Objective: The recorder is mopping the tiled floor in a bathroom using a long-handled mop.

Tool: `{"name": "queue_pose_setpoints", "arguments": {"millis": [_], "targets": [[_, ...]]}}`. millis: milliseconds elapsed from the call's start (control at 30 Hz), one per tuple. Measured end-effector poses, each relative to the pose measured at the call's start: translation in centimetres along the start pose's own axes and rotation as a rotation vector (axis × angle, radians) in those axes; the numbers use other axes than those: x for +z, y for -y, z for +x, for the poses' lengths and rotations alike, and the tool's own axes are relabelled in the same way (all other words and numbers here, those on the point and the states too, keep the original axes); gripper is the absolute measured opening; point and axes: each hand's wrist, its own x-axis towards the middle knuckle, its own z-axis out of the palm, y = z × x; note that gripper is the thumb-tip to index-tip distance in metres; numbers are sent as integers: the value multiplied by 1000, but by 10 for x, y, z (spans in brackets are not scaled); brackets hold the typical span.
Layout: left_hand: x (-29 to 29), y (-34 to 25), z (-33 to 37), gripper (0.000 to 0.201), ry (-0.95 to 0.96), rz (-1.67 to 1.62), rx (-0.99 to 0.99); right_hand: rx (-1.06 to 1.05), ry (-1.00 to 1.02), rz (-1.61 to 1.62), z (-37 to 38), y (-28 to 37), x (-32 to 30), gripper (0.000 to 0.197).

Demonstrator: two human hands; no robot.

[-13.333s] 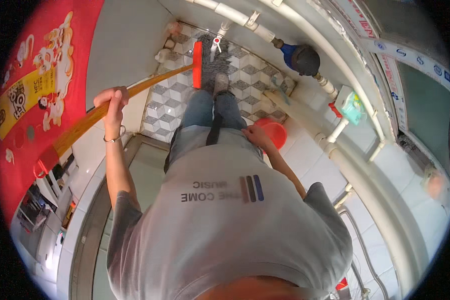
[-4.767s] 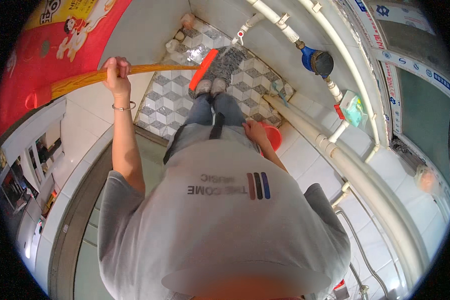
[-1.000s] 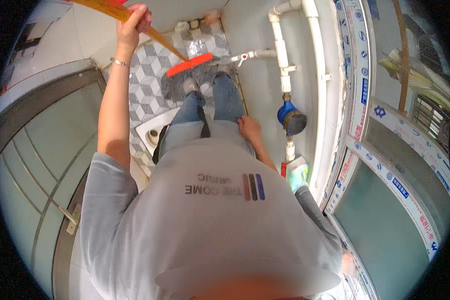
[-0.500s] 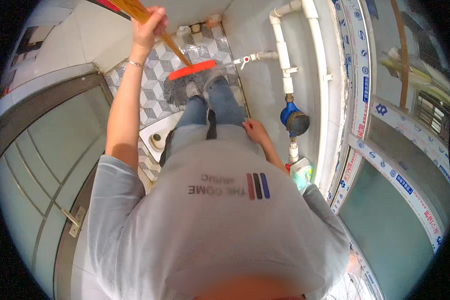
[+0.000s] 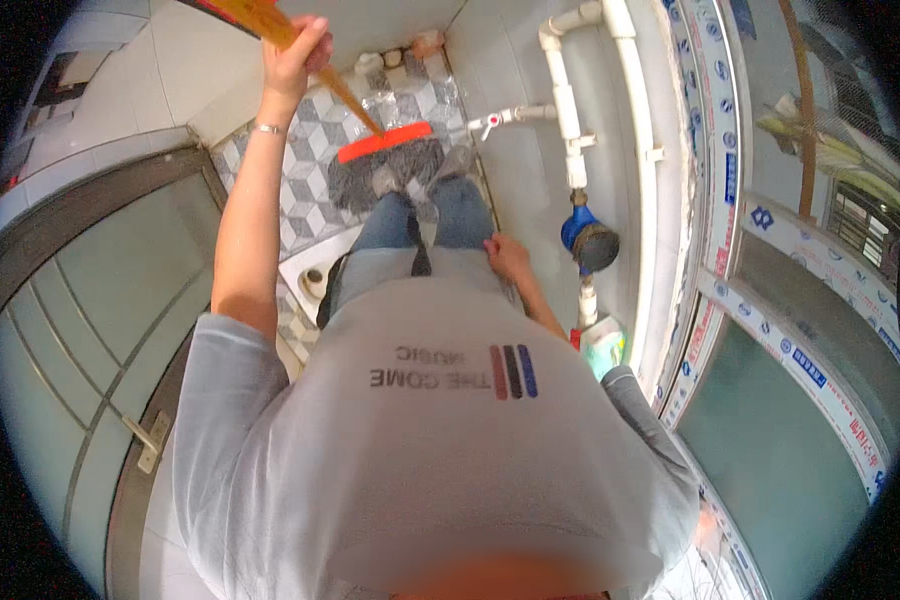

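My left hand, raised at the upper left, is closed round the wooden handle of a mop. The mop's orange-red head bar lies low at the floor just ahead of my feet, tilted slightly. Grey strands spread from the bar toward me and lie against my shoes, partly covering them. My right hand hangs beside my right thigh with its fingers curled in; I see nothing in it.
A squat toilet is set in the patterned tile floor at my left. White pipes with a blue water meter run along the right wall. A framed door stands left; small items line the far wall.
My feet have shifted a little among the grey strands, the right one slightly to the right. The mop head and both hands stay nearly where they were.
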Motion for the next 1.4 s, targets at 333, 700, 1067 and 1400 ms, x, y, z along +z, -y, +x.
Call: {"name": "queue_pose_setpoints", "arguments": {"millis": [333,700,1067,1400], "targets": [[-3,1,10,30,43,-34,104,0,-41,159,13,12,3,28],[-21,0,6,31,90,-7,16,-232,199,-81,70,56,-28,21],[-19,-14,-2,26,101,-22,-16,-253,188,-96,108,106,-19,22],[-41,-16,15,25,90,-2,-55,-307,296,-166,138,141,-7,24]]}}
